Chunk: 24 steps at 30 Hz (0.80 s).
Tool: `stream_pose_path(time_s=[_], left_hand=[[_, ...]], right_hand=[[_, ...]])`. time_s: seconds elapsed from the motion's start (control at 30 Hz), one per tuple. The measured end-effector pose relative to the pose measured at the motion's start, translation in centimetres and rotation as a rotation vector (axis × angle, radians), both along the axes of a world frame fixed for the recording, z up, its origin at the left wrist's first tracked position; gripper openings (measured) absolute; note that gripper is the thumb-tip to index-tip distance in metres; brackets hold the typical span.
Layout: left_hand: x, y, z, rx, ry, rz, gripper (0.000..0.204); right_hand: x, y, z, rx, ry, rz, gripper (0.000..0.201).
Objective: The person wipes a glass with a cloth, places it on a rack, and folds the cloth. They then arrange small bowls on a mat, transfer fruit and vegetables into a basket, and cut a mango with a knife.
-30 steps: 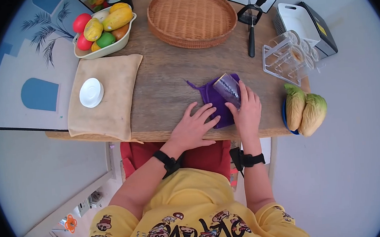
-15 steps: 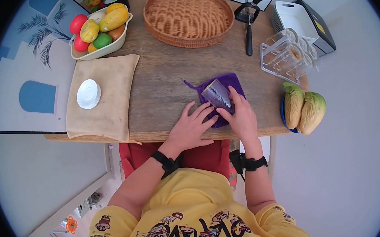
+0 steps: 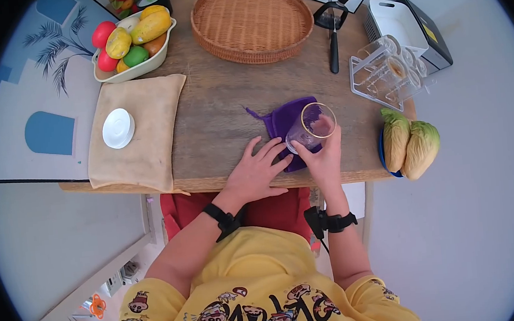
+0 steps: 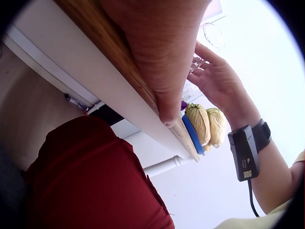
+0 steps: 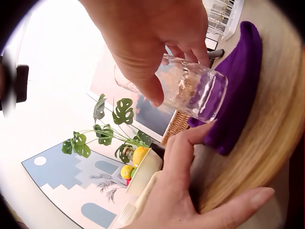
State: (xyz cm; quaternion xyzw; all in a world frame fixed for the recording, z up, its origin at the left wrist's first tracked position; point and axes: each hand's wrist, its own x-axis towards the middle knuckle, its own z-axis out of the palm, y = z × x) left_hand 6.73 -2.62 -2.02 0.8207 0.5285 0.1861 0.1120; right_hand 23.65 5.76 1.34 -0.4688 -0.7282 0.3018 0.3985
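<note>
A clear glass with a gold rim (image 3: 307, 133) leans over a folded purple cloth (image 3: 281, 119), its mouth facing up and to the right in the head view. My right hand (image 3: 325, 162) grips it by the side, thumb on the near face. In the right wrist view the textured glass (image 5: 183, 88) has its base just above the purple cloth (image 5: 238, 90). My left hand (image 3: 257, 171) lies spread at the table's near edge, fingertips at the cloth's left side. The right hand's far fingers are partly hidden behind the glass.
A rack of glasses (image 3: 387, 76) and cabbages (image 3: 411, 144) stand right. At the back are a wicker tray (image 3: 251, 20), a black-handled knife (image 3: 334, 53) and a fruit bowl (image 3: 139, 71). Left, a white dish (image 3: 118, 128) rests on a beige cushion (image 3: 149, 115).
My right hand has turned the glass from lying tilted, rim toward upper left, to rim up and right. It moved left a little first. The left hand stays by the cloth.
</note>
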Motion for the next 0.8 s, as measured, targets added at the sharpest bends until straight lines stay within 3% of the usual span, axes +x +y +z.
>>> stream_pose_path(time_s=[0.13,0.23,0.4,0.47,0.63,0.8], left_hand=[[-0.1,-0.1,0.0,0.012,-0.018,0.007,0.076],[-0.1,0.0,0.0,0.003,-0.014,0.001,0.076],[0.1,0.0,0.3,0.004,0.004,-0.01,0.075],[0.1,0.0,0.3,-0.008,-0.01,0.006,0.075],[0.2,0.0,0.6,-0.001,-0.011,0.001,0.074],[0.3,0.1,0.9,-0.001,-0.007,0.0,0.075]], right_hand=[[0.7,0.1,-1.7,-0.094,0.209,-0.023,0.075],[1.5,0.4,-2.2,-0.025,0.117,0.008,0.075],[1.8,1.7,-3.5,0.046,0.161,-0.1,0.078],[1.7,2.0,-3.1,-0.086,0.257,-0.096,0.08],[1.3,1.1,-2.6,-0.07,0.094,0.003,0.098],[1.4,1.3,-1.7,-0.21,0.088,-0.043,0.093]])
